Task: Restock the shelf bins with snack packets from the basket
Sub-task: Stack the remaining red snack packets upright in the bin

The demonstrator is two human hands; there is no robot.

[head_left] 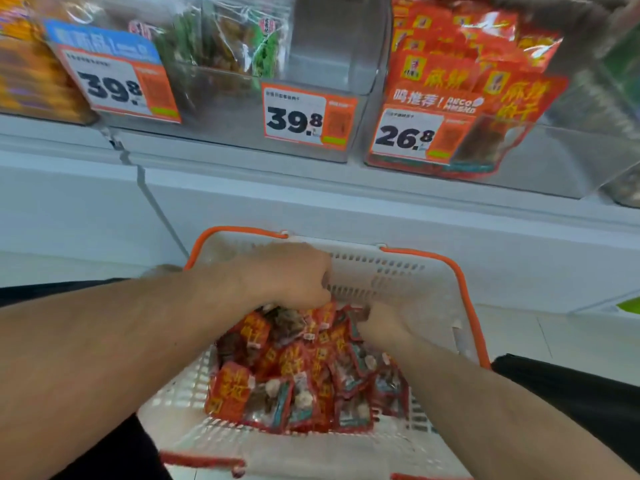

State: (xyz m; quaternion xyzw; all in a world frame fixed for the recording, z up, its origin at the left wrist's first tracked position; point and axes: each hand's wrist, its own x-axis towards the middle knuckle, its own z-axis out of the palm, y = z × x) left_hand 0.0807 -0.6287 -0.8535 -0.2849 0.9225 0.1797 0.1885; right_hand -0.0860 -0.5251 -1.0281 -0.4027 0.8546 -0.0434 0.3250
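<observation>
A white basket (398, 271) with an orange rim sits low in the middle of the view. Inside it lies a heap of small red snack packets (301, 372). My left hand (287, 275) reaches into the far side of the heap, fingers curled down into the packets. My right hand (381, 323) is also in the heap, its fingers curled among the packets at the far right. Above, a clear shelf bin (502, 147) holds matching red packets (460, 64) behind a 26.8 price tag.
The middle clear bin (332, 46) with a 39.8 tag looks nearly bare, and a left bin (221, 39) holds green-and-brown packets. A white shelf ledge (311, 188) runs below the bins. Pale floor tiles show at the right.
</observation>
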